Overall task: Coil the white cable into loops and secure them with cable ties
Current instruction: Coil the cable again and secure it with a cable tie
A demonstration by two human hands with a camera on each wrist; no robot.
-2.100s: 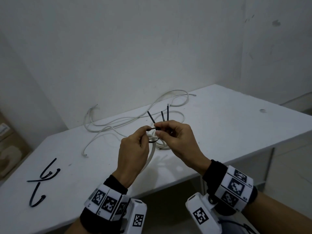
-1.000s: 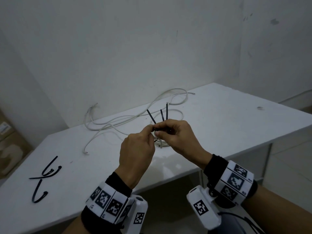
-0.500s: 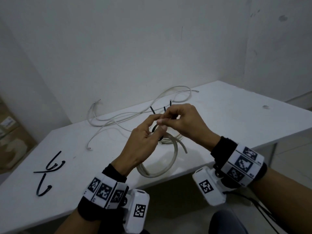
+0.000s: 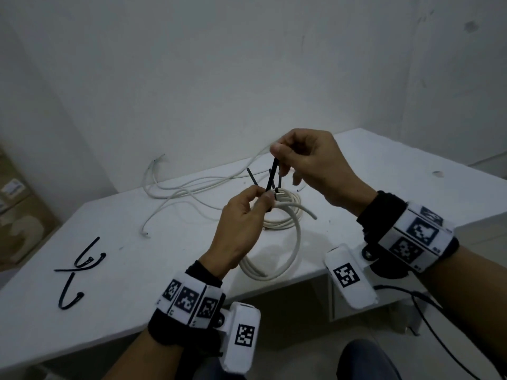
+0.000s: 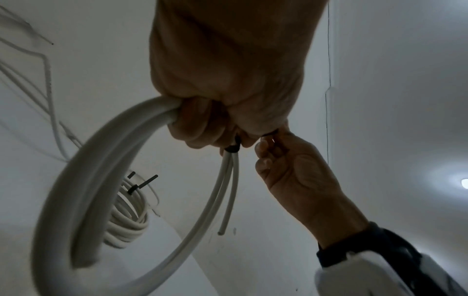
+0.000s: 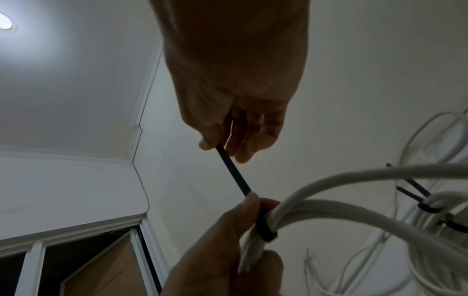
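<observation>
My left hand (image 4: 255,198) grips a coil of white cable (image 4: 290,250) above the table's front edge, pinching it where a black cable tie (image 6: 264,230) circles the strands. My right hand (image 4: 282,154) pinches the tail of that cable tie (image 4: 272,174) and holds it up and taut. In the left wrist view the coil (image 5: 83,190) hangs below my left hand (image 5: 215,124), with my right hand (image 5: 273,152) beside it. A second, tied coil (image 4: 285,212) with upright black tie tails lies on the table behind.
Loose white cable (image 4: 192,187) trails over the back of the white table (image 4: 137,297). Several spare black cable ties (image 4: 79,267) lie at the table's left. A cardboard box (image 4: 19,215) stands at the far left; the wall is close behind.
My right hand has risen, drawing the tie's tail up through its head. The tie loop has closed tight round the coil. The coil has lifted off the table edge in my left hand.
</observation>
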